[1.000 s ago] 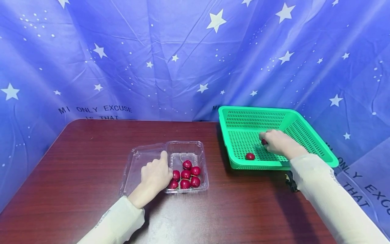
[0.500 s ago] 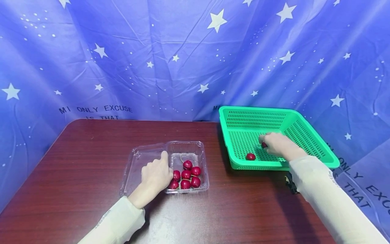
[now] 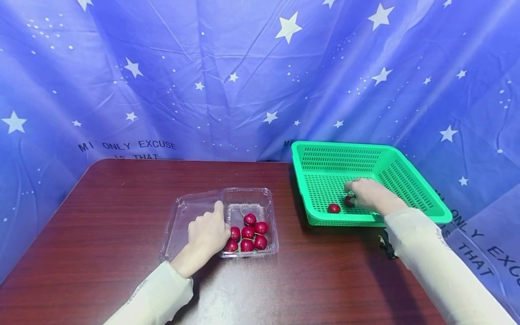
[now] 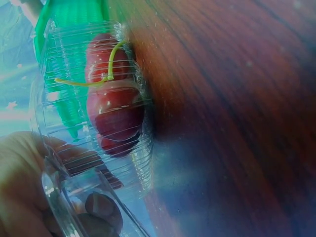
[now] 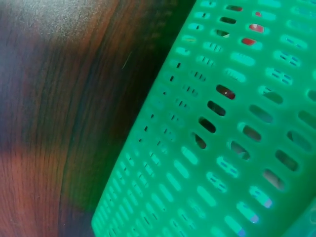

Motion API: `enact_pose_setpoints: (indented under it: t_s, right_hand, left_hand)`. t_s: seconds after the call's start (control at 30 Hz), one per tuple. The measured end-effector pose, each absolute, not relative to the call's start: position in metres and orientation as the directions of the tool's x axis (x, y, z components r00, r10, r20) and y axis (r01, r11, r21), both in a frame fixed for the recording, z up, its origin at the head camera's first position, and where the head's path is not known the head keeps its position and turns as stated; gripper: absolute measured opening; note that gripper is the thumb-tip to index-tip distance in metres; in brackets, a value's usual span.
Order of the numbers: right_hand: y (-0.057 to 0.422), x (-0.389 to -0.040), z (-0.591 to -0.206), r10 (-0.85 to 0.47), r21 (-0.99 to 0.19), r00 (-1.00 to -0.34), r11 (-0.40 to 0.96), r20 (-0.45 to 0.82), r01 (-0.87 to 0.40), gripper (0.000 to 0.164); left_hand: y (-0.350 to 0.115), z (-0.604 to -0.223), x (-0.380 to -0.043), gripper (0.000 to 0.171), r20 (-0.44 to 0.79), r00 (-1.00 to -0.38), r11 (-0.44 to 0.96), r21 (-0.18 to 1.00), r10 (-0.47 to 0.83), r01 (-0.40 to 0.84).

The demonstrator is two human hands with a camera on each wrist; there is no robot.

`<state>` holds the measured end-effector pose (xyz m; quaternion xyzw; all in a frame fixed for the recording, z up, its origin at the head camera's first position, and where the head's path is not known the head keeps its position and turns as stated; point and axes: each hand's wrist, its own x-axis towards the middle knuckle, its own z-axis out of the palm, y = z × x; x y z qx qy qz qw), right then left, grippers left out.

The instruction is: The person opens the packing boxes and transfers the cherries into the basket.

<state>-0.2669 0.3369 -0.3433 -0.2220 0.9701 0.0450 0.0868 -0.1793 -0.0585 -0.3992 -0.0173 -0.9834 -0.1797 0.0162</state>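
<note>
In the head view my left hand [image 3: 207,230] grips the hinge side of a clear plastic clamshell box [image 3: 268,198]. Its fingers curl round the box's edge in the left wrist view, seen through the plastic. Several dark red cherries [image 3: 248,232] lie in the box, and a green stem [image 4: 112,59] shows up close. My right hand [image 3: 369,194] reaches down into a green slotted basket [image 3: 302,189]. Just under its fingertips is one cherry [image 3: 348,201], partly covered; whether the fingers still pinch it is hidden. Another cherry [image 3: 334,208] lies on the basket floor, left of it.
The box's transparent lid [image 3: 178,221] lies folded back to the left on the brown wooden table [image 3: 134,203]. A blue star-patterned cloth [image 3: 243,90] hangs behind. The basket's near wall [image 5: 207,148] screens the right hand in the right wrist view.
The cherry at my right hand has moved down and slightly left, from within the fingers to beneath them. The right hand has shifted slightly left; the left hand and box stay put.
</note>
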Motion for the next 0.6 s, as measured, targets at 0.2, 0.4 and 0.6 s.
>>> enact_pose_setpoints:
  t_s: [0.2,0.4,0.6]
  right_hand:
    - [0.337,-0.268,-0.34,-0.407,0.045,-0.893,0.905,-0.193,-0.422,0.03]
    - [0.339,-0.269,-0.337,-0.41,0.038,-0.894,0.905,-0.182,-0.423,0.03]
    - [0.341,-0.269,-0.332,-0.408,0.034,-0.898,0.907,-0.165,-0.419,0.029]
  left_hand:
    - [-0.059,-0.4,-0.179,0.029,0.037,-0.999,0.934,0.355,0.029,0.04]
    - [-0.059,-0.399,-0.179,0.028,0.039,-0.999,0.934,0.354,0.028,0.04]
    - [-0.06,-0.399,-0.179,0.029,0.038,-0.999,0.935,0.354,0.028,0.04]
